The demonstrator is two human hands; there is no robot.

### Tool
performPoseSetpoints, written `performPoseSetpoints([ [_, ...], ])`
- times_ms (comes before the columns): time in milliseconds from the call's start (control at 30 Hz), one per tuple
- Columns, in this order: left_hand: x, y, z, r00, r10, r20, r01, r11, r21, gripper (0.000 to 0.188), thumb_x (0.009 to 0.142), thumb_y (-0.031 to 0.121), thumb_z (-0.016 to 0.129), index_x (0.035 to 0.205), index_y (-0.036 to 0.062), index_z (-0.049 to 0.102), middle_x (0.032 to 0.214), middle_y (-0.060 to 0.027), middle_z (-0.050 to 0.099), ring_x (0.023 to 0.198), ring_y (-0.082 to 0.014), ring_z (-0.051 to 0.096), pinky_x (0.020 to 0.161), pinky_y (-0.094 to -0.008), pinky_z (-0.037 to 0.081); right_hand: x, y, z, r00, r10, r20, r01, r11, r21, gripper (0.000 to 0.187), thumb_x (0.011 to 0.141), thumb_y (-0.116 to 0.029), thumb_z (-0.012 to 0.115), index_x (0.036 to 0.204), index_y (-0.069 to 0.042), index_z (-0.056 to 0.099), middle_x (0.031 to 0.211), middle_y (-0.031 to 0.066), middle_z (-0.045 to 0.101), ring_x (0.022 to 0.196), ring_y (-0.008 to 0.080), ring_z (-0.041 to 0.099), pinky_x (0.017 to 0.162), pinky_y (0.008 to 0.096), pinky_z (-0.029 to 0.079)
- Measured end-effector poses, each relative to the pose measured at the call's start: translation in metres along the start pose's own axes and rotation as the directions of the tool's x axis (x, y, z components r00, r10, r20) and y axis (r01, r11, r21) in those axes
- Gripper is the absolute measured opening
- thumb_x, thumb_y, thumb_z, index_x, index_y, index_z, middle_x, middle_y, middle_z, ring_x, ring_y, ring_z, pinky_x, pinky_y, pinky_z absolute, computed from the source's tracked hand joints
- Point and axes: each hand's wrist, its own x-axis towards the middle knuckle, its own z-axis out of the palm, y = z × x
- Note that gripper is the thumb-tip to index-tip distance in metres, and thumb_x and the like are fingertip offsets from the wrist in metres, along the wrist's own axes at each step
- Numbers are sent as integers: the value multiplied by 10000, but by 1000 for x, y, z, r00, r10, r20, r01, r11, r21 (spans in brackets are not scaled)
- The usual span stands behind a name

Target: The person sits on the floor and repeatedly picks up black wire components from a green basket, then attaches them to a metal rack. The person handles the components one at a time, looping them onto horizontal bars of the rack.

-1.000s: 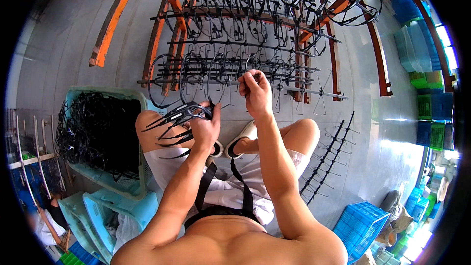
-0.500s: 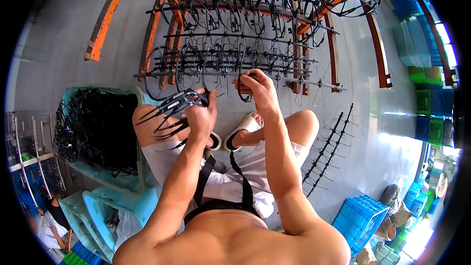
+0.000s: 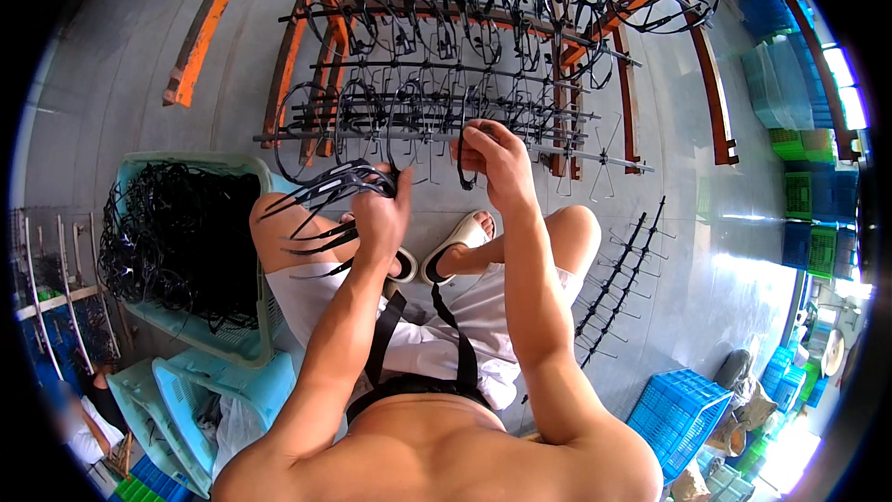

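My left hand (image 3: 382,206) is closed round a fanned bunch of thin, glossy black curved strips (image 3: 325,188), their ends pointing to the left. My right hand (image 3: 499,160) pinches a single black curved strip (image 3: 465,167), which hangs down at the grey hook rod (image 3: 540,148) of the rack in front of me. Its fingertips touch the strip near the rod; the exact contact is hidden behind them. Several similar looped strips (image 3: 351,121) hang along the rod to the left of my right hand. Bare wire hooks (image 3: 609,160) stick out at the rod's right end.
An orange metal rack (image 3: 636,0) full of hanging black pieces stands ahead. At my left is a pale teal crate (image 3: 190,160) heaped with tangled black strips. Two hooked rods (image 3: 618,284) lie on the floor at right, beyond them a blue crate (image 3: 683,418). Another person (image 3: 98,423) is at lower left.
My right hand has moved slightly up and to the right, its fingers curling more at the strip by the rod. My left hand keeps its bunch almost in place.
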Motion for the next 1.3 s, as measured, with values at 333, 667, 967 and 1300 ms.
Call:
performPoseSetpoints([
  [333, -26, 51, -63, 889, -263, 374, 449, 346, -824, 366, 953, 225, 515, 1258, 27, 477, 986, -30, 509, 766, -74, 493, 662, -226, 422, -91, 21, 32, 831, -110, 545, 239, 956, -171, 323, 917, -154, 591, 1178, 9, 496, 1006, 99, 554, 892, 136, 545, 730, 280, 459],
  [667, -32, 67, -69, 774, -244, 584, 607, 25, -794, 311, 836, 68, 520, 1139, 2, 533, 852, -130, 582, 690, -192, 567, 640, -291, 480, -100, 35, -7, 832, -27, 554, -5, 998, 56, 389, 932, -200, 574, 1259, -16, 469, 1080, 89, 513, 957, 134, 528, 847, 279, 437],
  [967, -37, 61, -65, 648, 39, 761, 758, 66, -649, 447, 796, 56, 527, 1241, 14, 517, 903, -122, 598, 606, -136, 508, 462, -217, 375, -125, -10, -73, 779, 65, 624, -463, 731, 501, 267, 902, -189, 584, 1036, 15, 477, 747, 102, 493, 501, 179, 558, 337, 291, 440],
  [1300, -48, 41, 60, 994, -72, 78, 87, 973, -214, 401, 783, 122, 728, 1101, -28, 535, 814, -50, 534, 629, -134, 481, 584, -267, 422, -41, -43, -59, 996, -50, 80, 19, 935, 353, 194, 933, -172, 556, 1070, -59, 478, 847, 103, 605, 612, 136, 550, 521, 254, 442],
])
